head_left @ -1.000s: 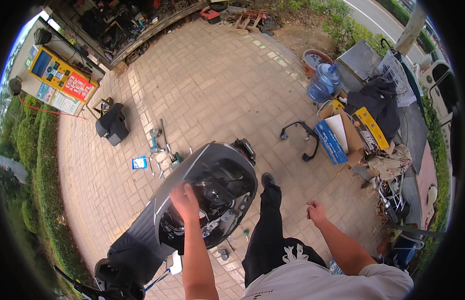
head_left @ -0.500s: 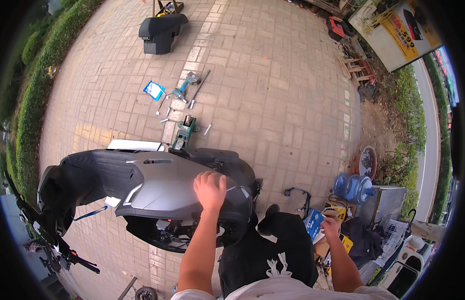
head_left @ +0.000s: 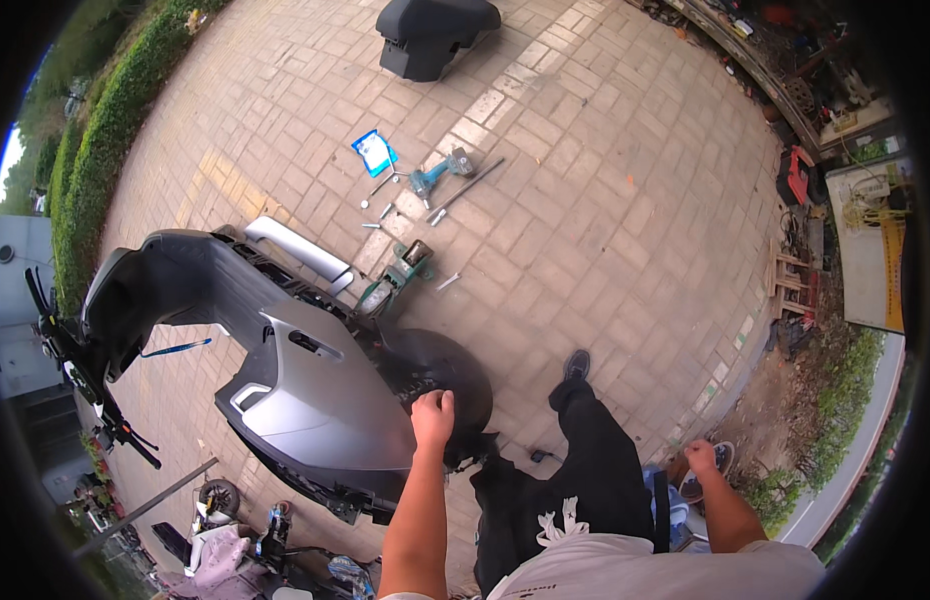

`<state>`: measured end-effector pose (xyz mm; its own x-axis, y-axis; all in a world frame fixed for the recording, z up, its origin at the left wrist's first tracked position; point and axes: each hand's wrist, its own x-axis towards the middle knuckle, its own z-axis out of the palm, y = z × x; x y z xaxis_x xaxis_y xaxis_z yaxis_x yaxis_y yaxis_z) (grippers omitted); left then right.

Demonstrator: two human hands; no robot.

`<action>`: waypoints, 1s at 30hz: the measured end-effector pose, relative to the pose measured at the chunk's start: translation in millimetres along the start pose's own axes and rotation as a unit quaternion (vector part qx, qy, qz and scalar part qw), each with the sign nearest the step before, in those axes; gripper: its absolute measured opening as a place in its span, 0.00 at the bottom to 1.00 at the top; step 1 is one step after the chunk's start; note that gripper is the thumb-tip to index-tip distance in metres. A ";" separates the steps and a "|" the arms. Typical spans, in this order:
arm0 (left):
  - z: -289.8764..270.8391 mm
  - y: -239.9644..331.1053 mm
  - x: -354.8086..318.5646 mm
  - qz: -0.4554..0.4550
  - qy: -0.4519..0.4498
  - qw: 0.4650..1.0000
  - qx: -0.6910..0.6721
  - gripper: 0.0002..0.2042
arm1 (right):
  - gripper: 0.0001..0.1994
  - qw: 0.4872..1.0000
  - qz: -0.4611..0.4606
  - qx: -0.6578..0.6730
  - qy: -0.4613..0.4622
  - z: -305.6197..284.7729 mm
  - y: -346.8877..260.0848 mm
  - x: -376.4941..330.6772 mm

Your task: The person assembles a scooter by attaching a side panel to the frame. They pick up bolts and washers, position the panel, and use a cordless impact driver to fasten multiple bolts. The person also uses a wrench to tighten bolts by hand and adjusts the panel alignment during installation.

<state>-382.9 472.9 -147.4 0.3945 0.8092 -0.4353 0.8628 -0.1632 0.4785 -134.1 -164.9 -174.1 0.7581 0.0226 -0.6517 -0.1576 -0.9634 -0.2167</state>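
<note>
Left hand [head_left: 433, 420], fingers curled narrow, is near the scooter's [head_left: 330, 405] rear; right hand [head_left: 701, 457], also curled, well apart from it.

Diffuse daylight | sheen on silver panel [head_left: 330, 415] | edges bent | rim perhaps blurred

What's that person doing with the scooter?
A person is standing at the rear of a grey scooter. Their left hand is curled close to its rear end, though I can't tell if it's touching. Their right hand is held away from the scooter, out to the side. A green jack sits beside the scooter, and a teal power tool lies on the paving.
</note>
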 end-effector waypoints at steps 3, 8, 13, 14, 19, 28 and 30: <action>14.4 16.0 -16.7 -0.030 -0.029 0.998 -0.036 0.15 | 0.14 0.997 -0.070 0.026 0.020 -39.9 -175.7 149.0; 17.6 44.0 5.4 -0.150 -0.020 0.974 -0.172 0.16 | 0.16 0.948 -0.309 0.019 -0.068 -44.0 -517.3 261.4; 17.4 74.0 139.1 -0.177 0.006 0.953 -0.247 0.17 | 0.18 0.920 -0.350 -0.026 -0.172 15.7 -743.0 266.2; 22.3 79.4 185.4 -0.169 0.010 0.954 -0.246 0.18 | 0.19 0.914 -0.360 -0.049 -0.182 32.7 -773.4 272.8; 69.4 74.8 397.8 -0.207 -0.053 0.957 -0.196 0.22 | 0.24 0.851 -0.415 -0.266 -0.178 146.5 -875.2 345.1; 85.5 171.6 524.5 -0.166 0.120 0.888 -0.412 0.16 | 0.27 0.710 -0.485 -0.489 -0.147 382.8 -1029.9 475.2; 93.2 192.2 550.7 -0.181 0.150 0.867 -0.439 0.14 | 0.27 0.667 -0.502 -0.535 -0.129 441.7 -1046.0 511.9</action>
<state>29.7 834.6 -366.2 -0.0658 0.8490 -0.5243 0.2872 0.5193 0.8049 139.3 972.3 -602.0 -0.0150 0.7124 -0.7016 0.9944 -0.0629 -0.0851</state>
